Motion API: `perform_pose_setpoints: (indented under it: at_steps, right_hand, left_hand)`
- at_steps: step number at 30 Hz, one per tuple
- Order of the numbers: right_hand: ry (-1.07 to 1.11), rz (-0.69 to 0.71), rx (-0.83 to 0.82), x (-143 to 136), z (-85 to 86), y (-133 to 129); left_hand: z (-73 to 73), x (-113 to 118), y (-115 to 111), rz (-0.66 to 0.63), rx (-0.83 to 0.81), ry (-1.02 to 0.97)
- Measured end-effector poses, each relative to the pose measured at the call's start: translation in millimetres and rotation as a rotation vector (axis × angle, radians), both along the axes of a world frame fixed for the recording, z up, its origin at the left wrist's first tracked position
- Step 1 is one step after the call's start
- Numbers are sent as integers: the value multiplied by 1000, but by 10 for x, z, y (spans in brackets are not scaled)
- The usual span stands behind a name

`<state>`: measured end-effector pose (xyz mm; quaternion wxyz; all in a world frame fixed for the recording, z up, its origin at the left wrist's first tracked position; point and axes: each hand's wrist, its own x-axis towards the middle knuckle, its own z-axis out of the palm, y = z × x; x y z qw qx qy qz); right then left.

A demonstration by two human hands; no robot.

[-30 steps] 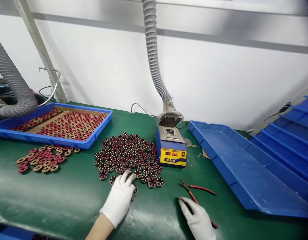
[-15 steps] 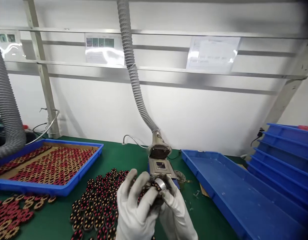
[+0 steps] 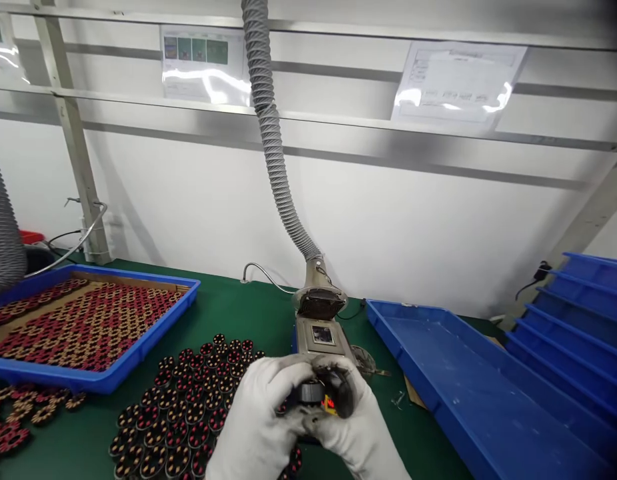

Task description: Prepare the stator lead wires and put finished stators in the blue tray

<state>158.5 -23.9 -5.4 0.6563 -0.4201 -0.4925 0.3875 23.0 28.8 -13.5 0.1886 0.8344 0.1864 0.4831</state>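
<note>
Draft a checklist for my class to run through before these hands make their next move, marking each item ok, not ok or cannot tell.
1. Both hands gloved: ok; left hand and right hand wear white gloves.
2. Dark part held: ok; it is between the two hands.
3. Part's wires undamaged: cannot tell; the hands hide most of it.
4. Display fully readable: not ok; the hands cover most of it.
5. Hose joined to the hood: ok.
6. Machine hot: cannot tell from a picture.
</note>
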Motion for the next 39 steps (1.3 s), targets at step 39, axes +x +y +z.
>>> perform_pose_setpoints:
  at_steps: [39]
  right_hand:
    - [478,-38,23,-24,-24,1]
  left_hand:
    - [48,-94,-66,183,422,80]
